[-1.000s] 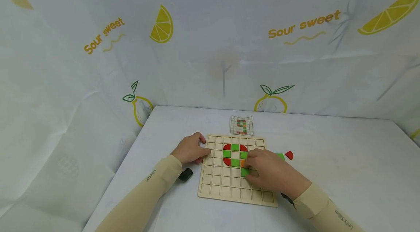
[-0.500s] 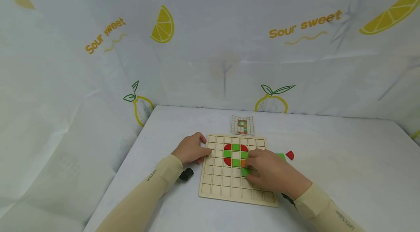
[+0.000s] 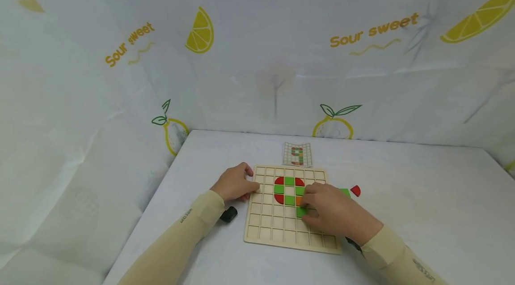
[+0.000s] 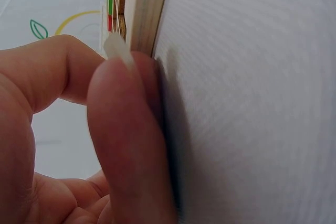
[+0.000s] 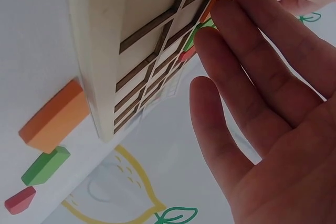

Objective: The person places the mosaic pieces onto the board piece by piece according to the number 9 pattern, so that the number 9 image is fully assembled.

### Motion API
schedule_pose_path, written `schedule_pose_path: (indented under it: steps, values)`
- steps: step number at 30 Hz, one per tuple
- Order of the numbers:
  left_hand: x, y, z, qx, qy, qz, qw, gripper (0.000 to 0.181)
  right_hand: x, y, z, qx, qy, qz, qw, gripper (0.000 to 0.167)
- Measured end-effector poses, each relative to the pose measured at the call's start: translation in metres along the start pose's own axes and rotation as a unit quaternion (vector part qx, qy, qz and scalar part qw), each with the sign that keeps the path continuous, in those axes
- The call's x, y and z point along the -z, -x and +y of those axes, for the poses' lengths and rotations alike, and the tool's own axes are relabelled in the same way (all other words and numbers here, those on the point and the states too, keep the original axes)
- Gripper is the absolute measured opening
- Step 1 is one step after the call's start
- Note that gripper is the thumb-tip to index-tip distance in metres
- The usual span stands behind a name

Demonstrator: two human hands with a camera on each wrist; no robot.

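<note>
Left hand (image 3: 233, 184) grips the part-filled pale wooden grid board (image 3: 289, 223); right hand (image 3: 334, 210) pinches a green square block (image 3: 300, 212); 3 loose orange, green, red blocks (image 5: 46, 167) remain.

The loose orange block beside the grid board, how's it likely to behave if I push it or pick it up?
The orange block is probably stiff, judging by its crisp, straight edges. Its flat faces suggest it would slide across the white tabletop rather than roll. Its thick sides should give fingertips a fairly easy hold.
</note>
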State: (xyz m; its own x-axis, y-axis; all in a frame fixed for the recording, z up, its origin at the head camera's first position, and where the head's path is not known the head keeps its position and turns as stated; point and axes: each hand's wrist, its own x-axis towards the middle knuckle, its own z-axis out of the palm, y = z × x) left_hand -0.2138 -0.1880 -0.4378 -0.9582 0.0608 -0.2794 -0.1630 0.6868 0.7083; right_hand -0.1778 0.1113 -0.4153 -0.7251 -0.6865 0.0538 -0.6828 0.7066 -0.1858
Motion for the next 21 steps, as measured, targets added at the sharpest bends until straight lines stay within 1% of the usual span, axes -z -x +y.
schedule_pose_path:
  steps: [4,6,9,13,18,21]
  values:
    - [0.000,0.000,0.000,0.002,0.000,0.003,1.0000,0.038,0.002,-0.002,0.006,0.006,-0.002,0.003,1.0000,0.013]
    - [0.000,0.000,0.000,0.002,0.001,0.002,1.0000,0.038,0.003,-0.002,0.010,-0.004,-0.008,0.001,1.0000,0.011]
    - [0.000,0.001,0.001,0.000,0.001,-0.001,1.0000,0.039,0.008,0.001,0.018,-0.041,-0.023,-0.005,0.9989,0.012]
    - [0.001,0.001,0.002,-0.003,-0.003,0.000,1.0000,0.039,0.018,0.009,0.032,-0.090,-0.036,-0.013,0.9952,0.019]
    - [0.001,0.001,0.002,-0.001,-0.010,0.000,1.0000,0.038,0.024,0.023,0.055,-0.130,-0.044,-0.017,0.9904,0.029]
    - [0.000,0.000,0.001,-0.002,-0.013,-0.001,0.9999,0.038,0.027,0.031,0.066,-0.147,-0.045,-0.016,0.9880,0.031]
